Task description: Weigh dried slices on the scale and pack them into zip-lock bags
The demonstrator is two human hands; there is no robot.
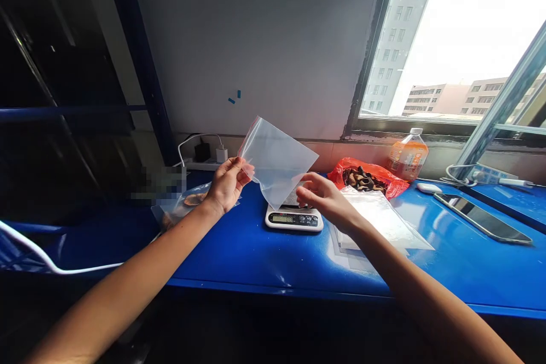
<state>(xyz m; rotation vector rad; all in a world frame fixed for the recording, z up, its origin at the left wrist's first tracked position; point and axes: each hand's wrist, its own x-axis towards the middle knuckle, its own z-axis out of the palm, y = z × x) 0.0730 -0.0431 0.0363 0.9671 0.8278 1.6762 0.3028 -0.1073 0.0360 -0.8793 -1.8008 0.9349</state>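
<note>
My left hand (229,182) pinches a clear plastic bag (279,159) by its edge near the zip strip, and the bag hangs tilted in the air. Close to the bag's lower right edge is my right hand (322,196), its fingers loosely bent and apart; whether the fingertips touch the bag I cannot tell. Below and behind the bag stands a white kitchen scale (294,224) with a lit display, its plate partly hidden. More flat clear bags (375,222) lie stacked under my right forearm.
A red plastic bag (398,185) holds dark dried pieces (364,179), with an orange drink bottle (409,153) behind. A phone (482,219) lies on the blue table (239,261) at right. Filled clear bags (194,199) lie left; a white cable (55,264) crosses the front left.
</note>
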